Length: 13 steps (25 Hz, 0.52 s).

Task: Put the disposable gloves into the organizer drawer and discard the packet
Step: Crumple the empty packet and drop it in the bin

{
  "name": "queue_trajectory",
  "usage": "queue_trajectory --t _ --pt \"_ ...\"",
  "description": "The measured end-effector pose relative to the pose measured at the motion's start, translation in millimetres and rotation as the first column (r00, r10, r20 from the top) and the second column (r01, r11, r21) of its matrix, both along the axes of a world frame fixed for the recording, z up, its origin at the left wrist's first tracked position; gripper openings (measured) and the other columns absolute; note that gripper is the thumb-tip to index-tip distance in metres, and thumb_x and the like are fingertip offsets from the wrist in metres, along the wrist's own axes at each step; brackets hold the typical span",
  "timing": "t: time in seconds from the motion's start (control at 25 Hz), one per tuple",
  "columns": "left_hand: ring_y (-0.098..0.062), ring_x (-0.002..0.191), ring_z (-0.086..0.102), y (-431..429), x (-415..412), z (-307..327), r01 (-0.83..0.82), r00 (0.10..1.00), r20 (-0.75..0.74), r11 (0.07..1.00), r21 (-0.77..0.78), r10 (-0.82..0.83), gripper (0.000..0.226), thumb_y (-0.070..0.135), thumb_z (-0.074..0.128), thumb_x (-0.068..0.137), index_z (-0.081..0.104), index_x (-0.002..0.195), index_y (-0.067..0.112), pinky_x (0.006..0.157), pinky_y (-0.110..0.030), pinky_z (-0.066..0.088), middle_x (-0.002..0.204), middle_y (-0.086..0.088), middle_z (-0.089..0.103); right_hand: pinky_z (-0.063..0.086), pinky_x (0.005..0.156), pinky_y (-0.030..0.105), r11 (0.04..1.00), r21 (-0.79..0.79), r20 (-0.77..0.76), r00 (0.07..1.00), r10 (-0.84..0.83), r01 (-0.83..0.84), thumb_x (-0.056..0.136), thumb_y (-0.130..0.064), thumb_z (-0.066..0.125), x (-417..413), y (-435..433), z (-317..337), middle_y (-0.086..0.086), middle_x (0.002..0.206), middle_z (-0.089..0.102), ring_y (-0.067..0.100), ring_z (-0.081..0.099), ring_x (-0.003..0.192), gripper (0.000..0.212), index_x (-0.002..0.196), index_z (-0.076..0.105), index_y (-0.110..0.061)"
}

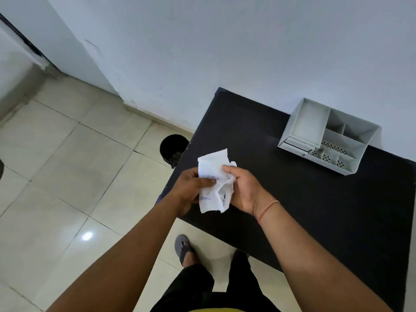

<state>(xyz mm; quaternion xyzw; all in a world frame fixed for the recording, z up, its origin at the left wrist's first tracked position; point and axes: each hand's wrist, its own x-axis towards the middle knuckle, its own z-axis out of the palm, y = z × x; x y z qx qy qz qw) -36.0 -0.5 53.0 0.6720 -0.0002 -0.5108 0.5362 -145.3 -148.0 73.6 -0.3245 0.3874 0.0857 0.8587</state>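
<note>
White crumpled packet [212, 181], blue "GLOVES" print

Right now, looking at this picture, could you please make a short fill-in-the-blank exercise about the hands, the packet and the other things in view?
1. Both hands hold a white packet printed with the word ____.
2. The grey organizer stands on the ____ table, near the wall.
3. The round black bin stands on the ____, beside the table's left edge.
4. The left hand presses the packet's printed face with its ____, while the right hand grips the other side.

Missing words: gloves; black; floor; thumb
</note>
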Motion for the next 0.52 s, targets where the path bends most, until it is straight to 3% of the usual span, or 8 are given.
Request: queue_trajectory --t 0.12,0.24,0.32,0.4,0.48,0.52 --pt "-0.036 0.114 0.074 30.9 23.4 20.7 -0.139 0.990 0.032 0.990 0.028 0.138 0.033 0.003 0.075 0.094 0.074 0.124 0.016 0.092 -0.055 0.065 0.125 -0.013 0.078 0.059 0.098 0.051 0.962 -0.273 -0.051 0.998 -0.024 0.009 0.098 -0.036 0.063 14.5 18.8 18.8 0.014 0.113 0.077 0.027 0.074 0.102 0.034 0.123 0.072 -0.016" --pt "-0.029 0.099 0.079 62.4 53.2 44.4 -0.227 0.969 -0.140 0.961 -0.156 0.205 0.025 0.009 0.073 0.098 0.074 0.123 0.009 0.082 -0.044 0.067 0.111 -0.011 0.081 0.056 0.102 0.052 0.920 -0.386 -0.042 0.995 -0.089 0.066 0.097 -0.039 0.063 24.0 32.3 32.9 0.011 0.124 0.074 0.030 0.069 0.117 0.032 0.121 0.072 -0.021" --pt "-0.020 0.076 0.077 74.9 64.4 62.0 -0.290 0.933 -0.296 0.916 -0.277 0.206 0.011 0.011 0.071 0.100 0.077 0.108 0.007 0.065 -0.031 0.065 0.090 -0.009 0.079 0.058 0.097 0.048 0.939 -0.339 -0.015 0.998 -0.062 0.053 0.100 -0.026 0.059 31.5 39.5 44.5 0.013 0.125 0.074 0.032 0.069 0.118 0.027 0.124 0.071 -0.021" --pt "-0.019 0.072 0.077 77.0 72.2 72.1 -0.404 0.868 -0.430 0.859 -0.316 0.250 0.016 0.016 0.074 0.096 0.078 0.108 0.005 0.058 -0.025 0.063 0.091 -0.011 0.077 0.060 0.083 0.042 0.968 -0.252 0.047 0.999 0.001 0.011 0.101 -0.008 0.057 40.8 46.9 59.4 0.015 0.121 0.077 0.031 0.072 0.110 0.030 0.127 0.069 -0.017" --pt "-0.018 0.071 0.077 70.1 79.4 81.4 -0.421 0.859 -0.434 0.858 -0.296 0.272 0.025 0.019 0.070 0.099 0.074 0.120 0.005 0.052 -0.021 0.059 0.095 -0.011 0.076 0.060 0.072 0.036 0.981 -0.194 0.118 0.992 0.039 -0.015 0.099 -0.003 0.061 53.2 48.9 73.3 0.015 0.113 0.078 0.025 0.074 0.095 0.034 0.129 0.069 -0.016" --pt "-0.016 0.066 0.074 62.8 82.7 85.5 -0.388 0.888 -0.363 0.885 -0.258 0.283 0.025 0.021 0.065 0.105 0.072 0.124 0.007 0.047 -0.020 0.057 0.090 -0.009 0.075 0.060 0.069 0.034 0.986 -0.167 0.152 0.987 0.042 -0.017 0.097 -0.003 0.065 61.1 46.8 79.5 0.014 0.108 0.078 0.022 0.074 0.087 0.035 0.130 0.069 -0.015"
